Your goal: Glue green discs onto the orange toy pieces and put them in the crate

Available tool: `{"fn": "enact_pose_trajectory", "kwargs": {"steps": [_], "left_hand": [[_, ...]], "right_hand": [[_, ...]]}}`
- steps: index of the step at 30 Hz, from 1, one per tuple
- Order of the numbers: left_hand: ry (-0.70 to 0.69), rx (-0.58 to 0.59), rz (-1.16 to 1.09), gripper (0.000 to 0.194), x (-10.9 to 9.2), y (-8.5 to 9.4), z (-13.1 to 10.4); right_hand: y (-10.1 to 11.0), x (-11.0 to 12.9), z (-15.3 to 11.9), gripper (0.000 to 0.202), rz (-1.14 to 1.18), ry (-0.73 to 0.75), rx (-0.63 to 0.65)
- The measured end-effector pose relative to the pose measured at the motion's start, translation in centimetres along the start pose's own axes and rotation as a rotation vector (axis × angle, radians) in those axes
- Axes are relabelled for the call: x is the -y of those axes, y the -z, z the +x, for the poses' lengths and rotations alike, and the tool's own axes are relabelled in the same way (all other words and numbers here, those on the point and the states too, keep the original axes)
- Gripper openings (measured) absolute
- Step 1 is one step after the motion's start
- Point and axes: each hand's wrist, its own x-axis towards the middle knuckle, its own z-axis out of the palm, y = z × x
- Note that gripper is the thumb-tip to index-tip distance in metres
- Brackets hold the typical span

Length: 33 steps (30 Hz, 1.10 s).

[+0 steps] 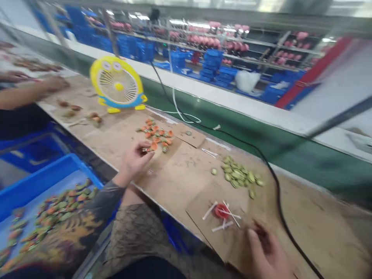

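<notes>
My left hand (135, 161) pinches a small orange and green cup-shaped piece (154, 146) above the work table. Just beyond it lies a loose pile of similar orange and green pieces (155, 131). Low on the right, my right hand (270, 252) has its fingers curled in, thumb and forefinger close together; blur and shadow hide what they hold, if anything. Beside that hand, a round red container (221, 211) stands on a cardboard sheet (200, 213), with several white sticks (232, 213) across and around it. Farther back sits a heap of green oval pieces (240, 173).
A yellow fan (118, 83) stands at the table's back edge. A black cable (276, 182) runs along the right side. Left of my arm is a blue tray (74, 161) holding many pieces. Another person's arm (26, 93) reaches over the far left.
</notes>
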Motion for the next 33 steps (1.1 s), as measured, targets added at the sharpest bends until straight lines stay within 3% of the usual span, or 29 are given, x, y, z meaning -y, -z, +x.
{"fn": "enact_pose_trajectory", "kwargs": {"steps": [2,4,7,11,17,22,26,30,33], "left_hand": [[0.118,0.097,-0.220,0.041,-1.2,-2.0,-2.6],[0.274,0.227,-0.382,0.040,-2.4,-4.1,-5.3],[0.472,0.392,-0.529,0.037,-3.8,-6.8,-8.3],[0.625,0.537,-0.643,0.053,-4.4,-9.3,-9.9],[0.696,0.580,-0.687,0.047,-3.9,-10.9,-10.8],[0.787,0.645,-0.688,0.047,-3.9,-10.4,-11.3],[0.732,0.706,-0.653,0.045,-3.1,-10.1,-11.5],[0.527,0.715,-0.572,0.047,-1.7,-10.6,-11.6],[0.380,0.696,-0.468,0.035,-1.1,-11.0,-11.7]], "right_hand": [[-1.1,1.0,0.1,0.064,0.236,-0.109,0.088],[-2.0,2.5,0.4,0.057,0.321,-0.127,0.142],[-2.7,4.3,0.9,0.043,0.322,-0.100,0.187],[-2.8,5.2,1.5,0.040,0.293,-0.059,0.238],[-2.2,6.1,1.3,0.036,0.216,-0.013,0.253],[-1.0,6.5,0.1,0.032,0.086,0.142,0.064],[-1.0,6.2,-0.2,0.032,-0.009,0.231,0.099],[-1.1,5.8,0.0,0.031,-0.052,0.240,0.045],[-1.1,5.8,0.0,0.034,-0.071,0.204,0.040]]}}
